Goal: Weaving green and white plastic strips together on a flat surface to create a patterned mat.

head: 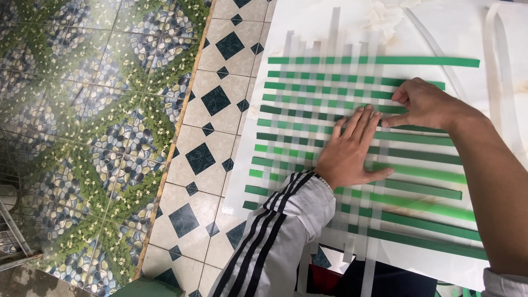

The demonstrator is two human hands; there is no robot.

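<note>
Below me, a woven mat of green and white paper strips lies on a white board over the tiled floor. My left hand presses flat on it, fingers spread, gripping nothing. My right hand, fingers curled, seems to pinch a green strip.

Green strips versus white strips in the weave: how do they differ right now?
The green strips run across the picture; the white strips run up and down it. Green is opaque and vivid; white looks pale and translucent. Green ends stick out right, white ends top and bottom. Both interlace on the white sheet under the left hand and right hand.
</note>
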